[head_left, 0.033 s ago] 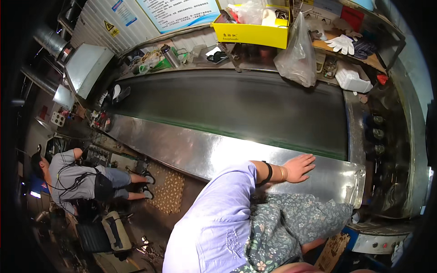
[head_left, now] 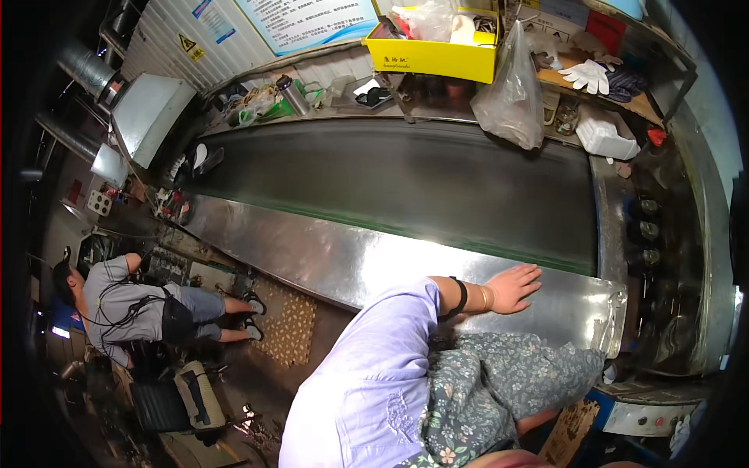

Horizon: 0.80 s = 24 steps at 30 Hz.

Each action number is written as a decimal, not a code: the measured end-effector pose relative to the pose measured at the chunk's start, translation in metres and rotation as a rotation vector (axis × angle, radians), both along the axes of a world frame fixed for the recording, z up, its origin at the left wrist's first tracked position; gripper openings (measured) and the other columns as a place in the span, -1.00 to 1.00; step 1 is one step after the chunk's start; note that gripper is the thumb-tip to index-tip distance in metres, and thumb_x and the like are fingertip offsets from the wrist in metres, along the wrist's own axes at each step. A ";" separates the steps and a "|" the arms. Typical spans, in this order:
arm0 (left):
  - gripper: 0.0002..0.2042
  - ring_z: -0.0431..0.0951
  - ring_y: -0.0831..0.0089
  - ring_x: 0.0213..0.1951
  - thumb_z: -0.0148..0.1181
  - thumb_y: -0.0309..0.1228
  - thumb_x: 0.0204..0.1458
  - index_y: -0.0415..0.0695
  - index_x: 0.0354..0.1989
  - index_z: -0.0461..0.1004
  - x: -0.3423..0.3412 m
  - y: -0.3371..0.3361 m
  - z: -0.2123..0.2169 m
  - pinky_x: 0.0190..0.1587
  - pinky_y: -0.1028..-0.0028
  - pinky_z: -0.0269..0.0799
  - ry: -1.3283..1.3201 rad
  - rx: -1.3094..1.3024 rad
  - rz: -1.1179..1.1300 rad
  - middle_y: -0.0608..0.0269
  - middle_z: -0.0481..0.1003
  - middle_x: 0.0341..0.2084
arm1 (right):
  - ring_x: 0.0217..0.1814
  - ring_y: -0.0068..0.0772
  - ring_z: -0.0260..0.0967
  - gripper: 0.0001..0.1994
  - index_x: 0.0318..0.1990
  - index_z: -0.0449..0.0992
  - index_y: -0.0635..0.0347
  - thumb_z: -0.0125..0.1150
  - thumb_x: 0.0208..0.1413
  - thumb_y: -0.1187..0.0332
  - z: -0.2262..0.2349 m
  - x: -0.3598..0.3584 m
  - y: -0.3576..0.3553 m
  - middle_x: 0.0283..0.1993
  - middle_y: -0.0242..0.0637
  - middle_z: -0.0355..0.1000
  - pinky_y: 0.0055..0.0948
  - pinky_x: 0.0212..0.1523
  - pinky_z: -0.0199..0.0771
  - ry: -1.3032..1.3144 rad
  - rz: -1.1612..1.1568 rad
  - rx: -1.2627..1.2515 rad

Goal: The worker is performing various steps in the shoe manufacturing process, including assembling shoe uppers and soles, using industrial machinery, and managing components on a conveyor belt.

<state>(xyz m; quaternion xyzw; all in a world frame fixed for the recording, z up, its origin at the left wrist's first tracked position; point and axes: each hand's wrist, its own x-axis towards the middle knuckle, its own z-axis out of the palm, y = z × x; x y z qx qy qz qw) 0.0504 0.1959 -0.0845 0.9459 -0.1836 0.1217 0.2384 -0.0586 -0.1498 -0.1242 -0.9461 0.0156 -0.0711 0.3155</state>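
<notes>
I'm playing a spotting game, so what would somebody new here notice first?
Probably the bright yellow box at the top, just right of the middle. Next might come the long dark belt-like surface across the middle, and the shiny metal strip along its near side, with the person's left hand spread flat on it. At the left, a co-worker in grey appears sideways.

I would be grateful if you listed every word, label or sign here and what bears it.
Yellow box: dark lettering, not copied here.
Blue-edged white poster: print mostly too small.
Yellow warning sign: black triangle symbol; caption blurred.
Blue notice: too small.
Pale board, upper right: blurred.
</notes>
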 end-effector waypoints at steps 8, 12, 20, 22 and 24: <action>-0.44 0.02 -0.01 0.39 0.05 -0.12 0.12 -0.23 0.22 0.32 -0.005 0.002 0.001 0.40 0.10 -0.03 0.021 -0.014 0.019 -0.12 0.11 0.34 | 0.38 0.04 0.01 -0.42 0.34 -0.01 0.44 -0.15 0.39 0.13 0.001 0.002 -0.002 0.36 0.15 0.02 -0.15 0.37 -0.04 0.005 0.014 -0.025; -0.44 0.02 0.00 0.40 0.05 -0.12 0.12 -0.23 0.23 0.31 -0.004 0.001 0.003 0.41 0.11 -0.04 0.035 0.002 0.010 -0.12 0.11 0.34 | 0.37 0.04 0.02 -0.42 0.34 0.00 0.44 -0.15 0.39 0.13 0.002 0.005 -0.002 0.36 0.15 0.03 -0.15 0.37 -0.03 0.000 0.011 -0.020; -0.43 0.02 0.00 0.40 0.06 -0.12 0.11 -0.23 0.22 0.32 -0.003 0.001 0.001 0.41 0.11 -0.04 0.018 0.020 0.020 -0.12 0.11 0.34 | 0.36 0.03 0.05 -0.43 0.34 0.01 0.43 -0.15 0.39 0.14 0.000 0.006 -0.003 0.35 0.14 0.05 -0.16 0.36 -0.01 -0.009 0.011 -0.007; -0.43 0.03 -0.01 0.39 0.06 -0.13 0.10 -0.24 0.22 0.32 -0.004 0.001 0.001 0.41 0.11 -0.04 0.018 0.018 0.015 -0.12 0.12 0.33 | 0.35 0.03 0.05 -0.43 0.34 0.02 0.43 -0.15 0.39 0.14 0.000 0.007 -0.002 0.35 0.14 0.06 -0.16 0.36 -0.01 -0.010 0.017 -0.010; -0.43 0.04 -0.01 0.39 0.06 -0.13 0.10 -0.24 0.22 0.32 -0.004 0.001 0.001 0.40 0.11 -0.03 0.008 0.017 0.014 -0.13 0.13 0.33 | 0.35 0.03 0.06 -0.44 0.34 0.02 0.43 -0.15 0.39 0.15 0.000 0.009 0.000 0.35 0.14 0.06 -0.16 0.35 0.00 -0.011 0.018 -0.010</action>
